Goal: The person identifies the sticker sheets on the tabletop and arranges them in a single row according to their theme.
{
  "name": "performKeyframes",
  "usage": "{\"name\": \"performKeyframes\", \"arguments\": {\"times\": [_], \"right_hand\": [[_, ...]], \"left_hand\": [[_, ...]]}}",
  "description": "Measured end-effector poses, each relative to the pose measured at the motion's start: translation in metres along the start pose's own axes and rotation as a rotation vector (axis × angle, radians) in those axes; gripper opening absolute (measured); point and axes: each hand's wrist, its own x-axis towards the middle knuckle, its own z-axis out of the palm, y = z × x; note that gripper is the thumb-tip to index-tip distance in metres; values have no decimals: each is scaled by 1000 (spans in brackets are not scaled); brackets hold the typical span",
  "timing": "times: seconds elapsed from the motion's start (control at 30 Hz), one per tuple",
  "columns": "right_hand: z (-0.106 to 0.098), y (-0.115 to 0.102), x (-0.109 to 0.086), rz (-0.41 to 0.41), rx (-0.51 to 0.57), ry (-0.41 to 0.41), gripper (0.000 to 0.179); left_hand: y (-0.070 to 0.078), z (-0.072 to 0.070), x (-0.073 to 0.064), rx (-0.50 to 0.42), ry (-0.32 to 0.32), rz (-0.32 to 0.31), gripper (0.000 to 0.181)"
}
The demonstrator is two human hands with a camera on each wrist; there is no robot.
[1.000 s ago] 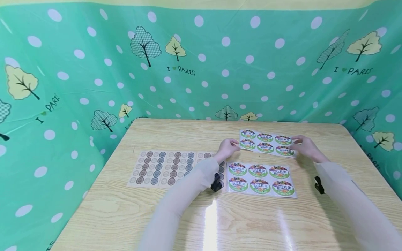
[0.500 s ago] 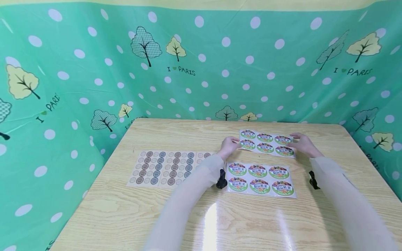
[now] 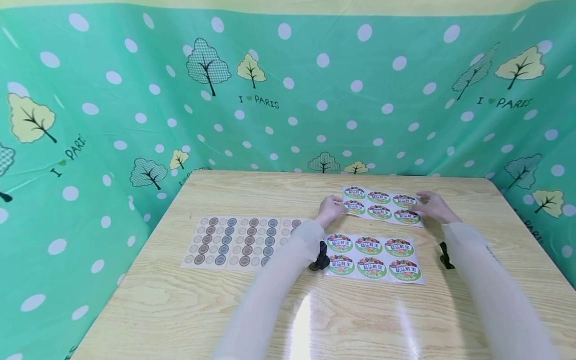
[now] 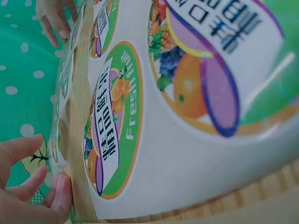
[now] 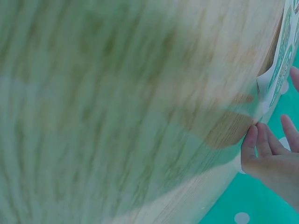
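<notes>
A white sheet of oval fruit stickers (image 3: pixel 391 206) lies toward the back of the table. My left hand (image 3: pixel 331 210) is at its left edge, fingertips right at the border; in the left wrist view the fingers (image 4: pixel 60 198) reach to the sheet's edge, spread and loosely bent. At the sheet's right end my right hand (image 3: pixel 435 208) reaches over the border. The right wrist view shows its fingertips (image 5: pixel 251 135) low at the tabletop, beside a slightly raised sheet corner (image 5: pixel 265 81). A second matching sticker sheet (image 3: pixel 385 252) lies nearer to me, between the forearms.
To the left lie several sheets of small round brown and grey stickers (image 3: pixel 238 241), partly covered by my left sleeve (image 3: pixel 288 270). The wooden table (image 3: pixel 180 310) meets a green dotted curtain (image 3: pixel 288 100) at the back. Black wrist straps show at both sleeves.
My right hand has shifted slightly left, its fingers now further over the sheet's edge. The left hand has moved slightly right. The sheets have stayed in place.
</notes>
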Motion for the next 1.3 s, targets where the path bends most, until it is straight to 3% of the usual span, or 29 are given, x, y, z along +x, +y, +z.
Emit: {"name": "performKeyframes", "arguments": {"times": [0.33, 0.4, 0.57, 0.6, 0.63, 0.7, 0.8, 0.83, 0.9, 0.97, 1.1, 1.13, 1.17, 1.3], "right_hand": [[-2, 8, 3, 27, 6, -22, 75], [-2, 9, 3, 25, 3, -21, 76], [-1, 10, 4, 24, 3, -20, 78], [-1, 10, 4, 25, 3, -21, 79], [0, 10, 4, 28, -1, -21, 80], [0, 10, 4, 24, -7, -22, 80], [0, 10, 5, 9, -5, -24, 80], [-1, 10, 5, 5, -3, -24, 79], [0, 9, 5, -2, -6, -23, 80], [0, 9, 5, -6, -19, -14, 79], [3, 6, 5, 18, -34, -8, 77], [3, 6, 6, 24, -38, -10, 77], [4, 6, 6, 31, -36, -13, 77], [4, 9, 7, 28, -43, -10, 77]], "left_hand": [[-1, 6, 7, 26, 31, -37, 39], [-2, 9, 10, 72, 54, -26, 41], [-44, 26, 62, 74, 42, 11, 47], [-44, 26, 61, 74, 43, 11, 47], [-55, 29, 73, 59, 39, 27, 47], [-57, 30, 75, 59, 40, 21, 47], [-48, 28, 64, 83, 53, 20, 49], [-53, 30, 71, 61, 38, 20, 50], [-37, 23, 50, 75, 36, -11, 53], [-33, 22, 45, 92, 56, 21, 51], [-18, 19, 27, 106, 86, 7, 46], [-19, 19, 29, 84, 82, -3, 45], [-10, 16, 19, 82, 85, -37, 45], [-2, 17, 5, 74, 129, -30, 42]]}}
